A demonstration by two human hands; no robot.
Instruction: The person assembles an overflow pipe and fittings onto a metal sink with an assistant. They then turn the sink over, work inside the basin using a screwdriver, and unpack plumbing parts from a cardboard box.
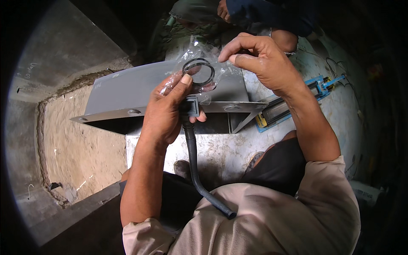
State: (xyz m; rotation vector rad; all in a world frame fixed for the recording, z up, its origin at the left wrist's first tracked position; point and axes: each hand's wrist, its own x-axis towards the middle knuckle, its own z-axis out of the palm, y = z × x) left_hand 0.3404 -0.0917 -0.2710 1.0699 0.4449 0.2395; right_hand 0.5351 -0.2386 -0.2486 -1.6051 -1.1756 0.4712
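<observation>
My left hand (166, 108) grips a black corrugated hose (193, 163) by its square black end fitting (190, 106). Its thumb also presses a clear plastic bag (202, 63) that holds black rubber rings (198, 71). My right hand (259, 59) pinches the bag's upper edge with fingertips closed on the plastic. The hose hangs down and curves toward my lap, its free end (230, 214) open. Both hands are held above a grey metal channel (123, 91).
The grey metal channel rests on a pale block (221, 148) beside a sunken pit with a sandy floor (74, 144). A blue and yellow tool (289, 104) lies to the right. Another person's hand and dark sleeve (255, 12) are at the top. Cables trail at right (335, 68).
</observation>
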